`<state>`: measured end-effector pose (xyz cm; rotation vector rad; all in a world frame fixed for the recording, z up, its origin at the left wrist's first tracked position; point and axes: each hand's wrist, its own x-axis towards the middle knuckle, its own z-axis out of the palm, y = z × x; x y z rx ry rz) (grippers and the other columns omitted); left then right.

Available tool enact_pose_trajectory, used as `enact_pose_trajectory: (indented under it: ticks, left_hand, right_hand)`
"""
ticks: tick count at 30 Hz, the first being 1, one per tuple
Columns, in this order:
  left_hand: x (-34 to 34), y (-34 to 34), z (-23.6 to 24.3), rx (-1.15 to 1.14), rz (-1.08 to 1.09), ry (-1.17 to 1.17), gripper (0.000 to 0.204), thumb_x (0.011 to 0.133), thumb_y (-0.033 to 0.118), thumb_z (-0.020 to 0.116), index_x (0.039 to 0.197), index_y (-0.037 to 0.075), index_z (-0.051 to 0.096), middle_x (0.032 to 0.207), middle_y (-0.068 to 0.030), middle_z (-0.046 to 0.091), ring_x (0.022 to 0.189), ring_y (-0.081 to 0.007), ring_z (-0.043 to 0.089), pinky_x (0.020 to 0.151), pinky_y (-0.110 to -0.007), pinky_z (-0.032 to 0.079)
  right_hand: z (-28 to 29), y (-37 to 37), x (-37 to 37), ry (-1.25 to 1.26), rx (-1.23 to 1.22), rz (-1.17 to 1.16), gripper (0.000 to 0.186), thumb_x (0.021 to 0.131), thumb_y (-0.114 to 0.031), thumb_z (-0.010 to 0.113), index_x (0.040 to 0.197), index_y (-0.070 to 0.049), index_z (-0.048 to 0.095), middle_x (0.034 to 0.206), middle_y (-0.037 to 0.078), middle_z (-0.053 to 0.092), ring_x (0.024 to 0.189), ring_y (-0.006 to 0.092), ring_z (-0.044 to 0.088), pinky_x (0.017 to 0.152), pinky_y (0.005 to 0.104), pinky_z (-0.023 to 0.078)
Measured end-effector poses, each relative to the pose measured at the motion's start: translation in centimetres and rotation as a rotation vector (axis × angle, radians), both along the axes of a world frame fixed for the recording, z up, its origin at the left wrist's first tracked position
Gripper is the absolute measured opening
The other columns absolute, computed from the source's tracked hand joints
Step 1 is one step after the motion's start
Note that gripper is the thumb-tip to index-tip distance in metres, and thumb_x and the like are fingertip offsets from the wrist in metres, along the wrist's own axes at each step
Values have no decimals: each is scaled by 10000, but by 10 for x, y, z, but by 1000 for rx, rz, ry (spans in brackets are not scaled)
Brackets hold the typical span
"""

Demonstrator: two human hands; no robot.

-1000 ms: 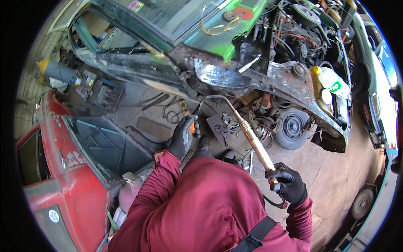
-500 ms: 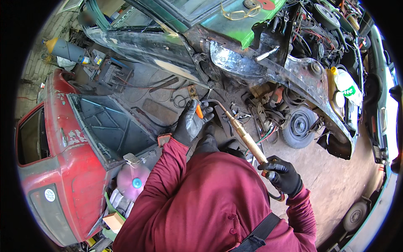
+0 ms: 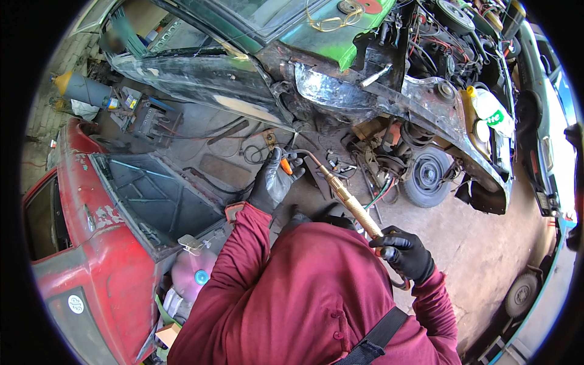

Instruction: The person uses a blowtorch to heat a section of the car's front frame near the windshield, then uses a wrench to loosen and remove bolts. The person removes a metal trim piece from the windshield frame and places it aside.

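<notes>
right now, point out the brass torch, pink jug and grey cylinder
brass torch (image 3: 354,207), head view, on its long body
pink jug (image 3: 185,274), head view, on its rounded side
grey cylinder (image 3: 90,90), head view, on its side

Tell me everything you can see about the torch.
The torch looks like brass-coloured metal: long and slim, with a textured handle and a thinner neck that bends toward the tip. It slants from lower right to upper left. The black-gloved right hand grips its lower end; the tip is by the left hand, contact unclear.
</notes>
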<state>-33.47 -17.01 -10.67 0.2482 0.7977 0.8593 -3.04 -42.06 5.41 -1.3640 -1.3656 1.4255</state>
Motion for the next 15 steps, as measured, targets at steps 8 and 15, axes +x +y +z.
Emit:
enact_pose_trajectory:
  ticks: [8,15]
  left_hand:
    - [-50,-32,12,69,-132,-234,158,1044,180,617,1196,136,620,830,0,561,792,-184,590,815,-411,521]
    - [-36,-77,26,43,-536,-11,227,1072,300,669,1120,80,638,817,13,571,663,-111,573,614,-332,544]
  right_hand:
    - [4,12,-33,-67,-44,15,460,978,-471,731,1169,-57,792,999,144,732,942,303,660,881,417,535]
    - [-13,37,-77,-239,12,27,443,1013,-463,694,1179,-62,782,965,148,752,934,324,685,864,423,555]
